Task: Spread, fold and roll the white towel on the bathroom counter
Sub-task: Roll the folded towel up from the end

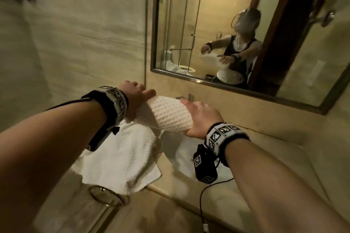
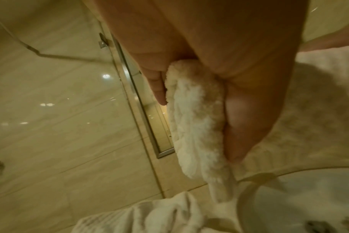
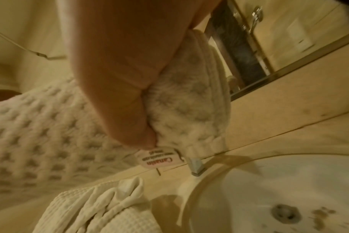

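Observation:
A white waffle-weave towel (image 1: 169, 114) is held in the air above the counter, stretched between both hands. My left hand (image 1: 135, 97) grips its left edge; the left wrist view shows the bunched towel (image 2: 193, 119) pinched between thumb and fingers. My right hand (image 1: 198, 117) grips the right edge, and in the right wrist view the fingers squeeze the folded towel (image 3: 185, 110) beside its label (image 3: 159, 159). Part of the cloth hangs down below the left hand.
A second white towel (image 1: 121, 159) lies crumpled on the beige counter (image 1: 223, 202), left of the white sink (image 1: 181, 157). The tap (image 1: 188, 97) stands behind the held towel, the mirror (image 1: 246, 24) above it. A glass shower panel stands at the left.

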{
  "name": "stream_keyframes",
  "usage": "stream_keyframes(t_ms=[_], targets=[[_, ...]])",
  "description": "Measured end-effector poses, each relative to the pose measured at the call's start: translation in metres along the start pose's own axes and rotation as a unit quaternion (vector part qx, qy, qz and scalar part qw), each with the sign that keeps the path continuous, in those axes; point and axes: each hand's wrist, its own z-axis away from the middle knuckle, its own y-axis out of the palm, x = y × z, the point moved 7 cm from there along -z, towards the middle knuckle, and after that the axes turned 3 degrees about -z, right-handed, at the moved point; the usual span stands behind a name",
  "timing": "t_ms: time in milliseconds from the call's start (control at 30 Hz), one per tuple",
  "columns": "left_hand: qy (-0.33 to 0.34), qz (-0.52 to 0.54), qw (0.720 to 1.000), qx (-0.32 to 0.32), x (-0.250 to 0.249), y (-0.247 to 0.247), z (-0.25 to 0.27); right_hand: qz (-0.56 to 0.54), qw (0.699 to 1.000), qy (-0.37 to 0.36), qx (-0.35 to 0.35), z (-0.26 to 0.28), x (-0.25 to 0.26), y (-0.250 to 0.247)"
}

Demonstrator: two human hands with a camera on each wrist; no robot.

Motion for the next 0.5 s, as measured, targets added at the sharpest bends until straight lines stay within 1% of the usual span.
stream_keyframes(t_ms=[133, 267, 400, 500], targets=[[-0.017, -0.024, 0.999, 0.026, 0.055, 0.036, -0.06, -0.021, 1.0, -0.006, 0.015, -0.094, 0.018, 0.026], [-0.017, -0.029, 0.998, 0.06, 0.103, 0.072, -0.129, -0.03, 0.999, -0.012, 0.03, -0.185, 0.028, 0.045], [-0.013, -0.028, 0.996, 0.078, 0.131, 0.099, -0.193, -0.057, 0.997, -0.003, 0.049, -0.258, 0.027, 0.077], [0.003, -0.03, 0.995, 0.094, 0.132, 0.12, -0.241, -0.061, 0.996, 0.02, 0.062, -0.296, 0.016, 0.105]])
